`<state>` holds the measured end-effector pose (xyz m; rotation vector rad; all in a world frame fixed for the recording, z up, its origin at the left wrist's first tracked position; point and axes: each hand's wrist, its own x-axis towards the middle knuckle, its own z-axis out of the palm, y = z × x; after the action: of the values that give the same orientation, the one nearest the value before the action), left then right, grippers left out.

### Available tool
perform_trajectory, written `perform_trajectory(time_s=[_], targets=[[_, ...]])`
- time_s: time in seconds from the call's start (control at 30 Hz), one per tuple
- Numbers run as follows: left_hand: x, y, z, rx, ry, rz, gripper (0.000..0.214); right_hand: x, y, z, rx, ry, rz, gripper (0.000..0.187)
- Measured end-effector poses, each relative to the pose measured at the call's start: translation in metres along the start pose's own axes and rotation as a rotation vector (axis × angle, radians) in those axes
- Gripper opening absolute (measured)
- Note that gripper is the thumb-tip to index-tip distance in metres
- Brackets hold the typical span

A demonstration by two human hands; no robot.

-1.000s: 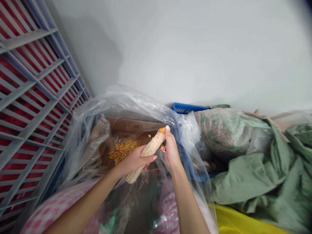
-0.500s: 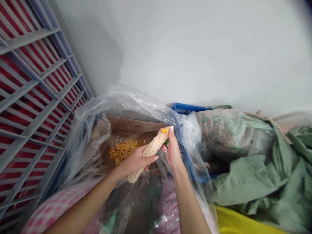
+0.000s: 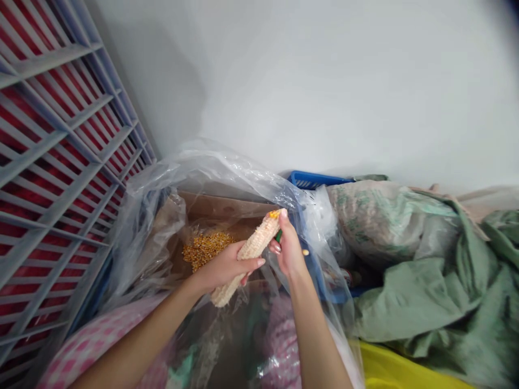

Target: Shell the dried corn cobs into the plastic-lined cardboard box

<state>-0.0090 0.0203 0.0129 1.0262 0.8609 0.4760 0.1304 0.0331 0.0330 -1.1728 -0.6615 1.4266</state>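
A mostly stripped corn cob (image 3: 259,237) slants up to the right over a plastic-lined box, with a few yellow kernels left at its upper tip. My left hand (image 3: 227,266) is wrapped round its lower half, thumb on top. At the upper tip, my right hand (image 3: 288,243) is closed, the thumb pressed against the kernels. Something small and green (image 3: 278,235) shows beside its fingers, mostly hidden. Loose corn kernels (image 3: 206,247) lie piled in the cardboard box (image 3: 219,206), behind my left hand. Clear plastic sheeting (image 3: 203,159) surrounds the box.
A grey slatted plastic crate (image 3: 87,111) with red behind it stands at the left. On the right are a blue basket (image 3: 318,179), a filled plastic bag (image 3: 368,216) and green cloth (image 3: 421,302). Yellow material (image 3: 397,367) lies low at the right. A white wall (image 3: 324,81) rises behind.
A single pale-yellow kernel now shows beside my right wrist. Both hands keep nearly the same hold on the cob; my right thumb has shifted slightly.
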Motion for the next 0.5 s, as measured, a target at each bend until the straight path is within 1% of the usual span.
perform_trajectory(time_s=[0.1, 0.23, 0.37, 0.5], targets=[[0.0005, -0.0024, -0.0007, -0.027, -0.021, -0.028, 0.037, -0.0002, -0.0001, 0.0035, -0.025, 0.034, 0.0, 0.04], [0.0012, -0.004, -0.0009, -0.063, -0.045, -0.066, 0.036, -0.0036, 0.0048, 0.0047, 0.006, 0.052, 0.016, 0.038], [0.001, -0.0001, 0.0001, -0.093, -0.048, -0.078, 0.033, -0.0061, 0.007, 0.0006, 0.016, -0.001, 0.037, 0.036], [-0.0004, 0.0028, -0.0012, -0.102, -0.054, -0.075, 0.035, -0.0037, 0.0026, -0.004, 0.021, -0.09, 0.037, 0.043]])
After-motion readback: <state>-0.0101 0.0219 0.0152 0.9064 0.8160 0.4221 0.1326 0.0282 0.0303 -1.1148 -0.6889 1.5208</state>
